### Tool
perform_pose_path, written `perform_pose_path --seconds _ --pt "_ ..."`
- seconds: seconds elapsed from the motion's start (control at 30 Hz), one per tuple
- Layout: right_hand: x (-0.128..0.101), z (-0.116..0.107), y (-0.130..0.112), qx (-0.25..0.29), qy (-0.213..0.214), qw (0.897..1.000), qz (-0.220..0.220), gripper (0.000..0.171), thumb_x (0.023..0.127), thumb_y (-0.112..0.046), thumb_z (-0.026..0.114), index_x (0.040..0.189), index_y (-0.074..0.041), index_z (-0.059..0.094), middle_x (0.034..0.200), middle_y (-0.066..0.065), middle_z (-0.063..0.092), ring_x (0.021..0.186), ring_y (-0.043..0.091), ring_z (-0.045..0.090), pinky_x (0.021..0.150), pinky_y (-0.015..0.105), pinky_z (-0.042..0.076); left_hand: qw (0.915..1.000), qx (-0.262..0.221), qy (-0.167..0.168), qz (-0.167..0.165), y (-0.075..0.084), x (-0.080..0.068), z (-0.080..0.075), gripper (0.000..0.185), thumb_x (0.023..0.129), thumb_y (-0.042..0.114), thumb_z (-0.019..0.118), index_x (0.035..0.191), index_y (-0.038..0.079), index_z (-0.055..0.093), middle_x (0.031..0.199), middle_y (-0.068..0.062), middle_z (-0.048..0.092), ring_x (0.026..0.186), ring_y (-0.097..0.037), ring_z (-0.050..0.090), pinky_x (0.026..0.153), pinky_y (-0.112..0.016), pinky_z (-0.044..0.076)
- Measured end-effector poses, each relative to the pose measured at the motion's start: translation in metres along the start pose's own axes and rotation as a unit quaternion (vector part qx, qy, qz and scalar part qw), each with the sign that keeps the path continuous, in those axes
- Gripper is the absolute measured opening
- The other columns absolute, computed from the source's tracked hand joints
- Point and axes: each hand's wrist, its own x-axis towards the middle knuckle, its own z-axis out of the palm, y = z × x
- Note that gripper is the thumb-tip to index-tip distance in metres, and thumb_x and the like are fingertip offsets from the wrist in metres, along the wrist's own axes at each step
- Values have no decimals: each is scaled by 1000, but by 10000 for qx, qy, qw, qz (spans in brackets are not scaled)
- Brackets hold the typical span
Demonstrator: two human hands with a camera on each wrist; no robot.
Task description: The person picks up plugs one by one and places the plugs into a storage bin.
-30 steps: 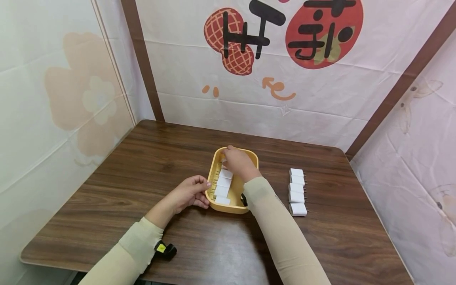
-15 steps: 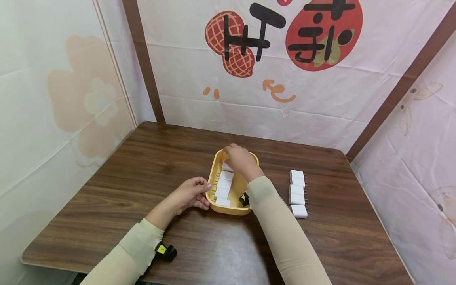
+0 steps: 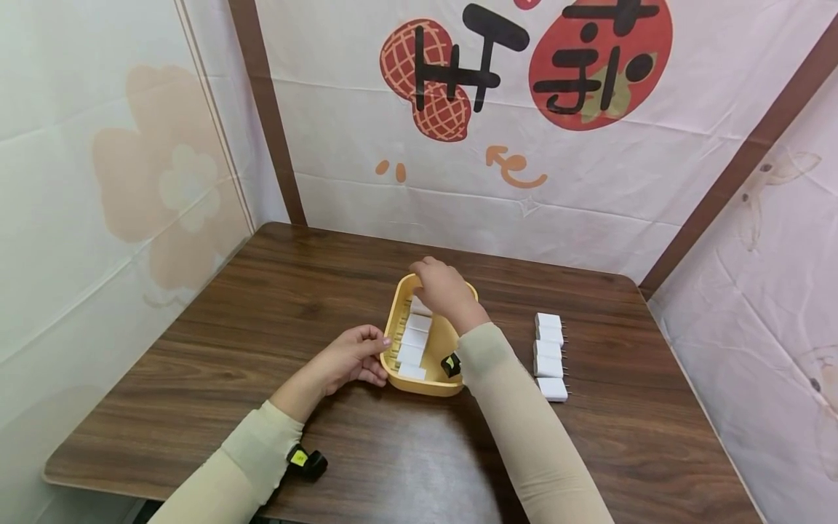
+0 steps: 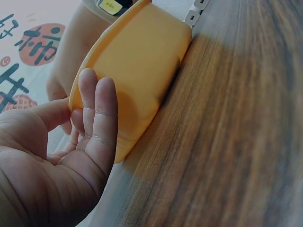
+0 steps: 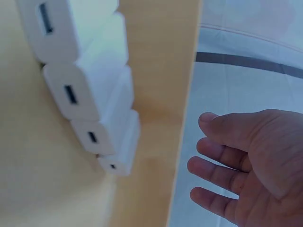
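The yellow tray (image 3: 452, 338) is taken as the landmark, and the scene is read from its left side across. The left hand (image 3: 353, 355) is being kept against the tray's left wall, near its front corner; in the left wrist view the fingers (image 4: 100, 111) are lying nearly straight along the wall with the thumb at the rim, so the tray is being steadied rather than clasped. Inside the tray, a row of white chargers (image 3: 413, 340) is lying along the left wall, its long axis running from the front wall to the far one. The right hand (image 3: 445, 289) is being held over the tray's far end, directly above the row's last charger, and is the nearer hand to that end. Its fingers (image 5: 215, 164) are being shown relaxed and holding nothing. That last charger is largely hidden beneath it. To the tray's right, a second column of chargers (image 3: 548, 356) is lying on the table (image 3: 275, 291), well apart.
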Motion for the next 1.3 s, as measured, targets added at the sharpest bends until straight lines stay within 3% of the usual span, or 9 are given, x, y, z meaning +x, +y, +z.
perform_pose_path --seconds 0.57,1.3 --pt "-22 -32 -15 -35 280 9994 -187 47 98 -25 71 142 -12 58 141 5 59 126 24 60 109 44 48 10000 10 33 -15 -1 0 0 22 106 22 58 111 4 48 76 -10 66 65 -20 70 66 -39 64" --pt "-60 -40 -1 239 602 9974 -325 49 97 -23 73 141 -9 58 134 7 61 121 27 62 106 47 50 10000 9 23 -65 -2 2 -2 24 106 23 59 112 3 47 78 -11 66 66 -20 70 67 -39 64"
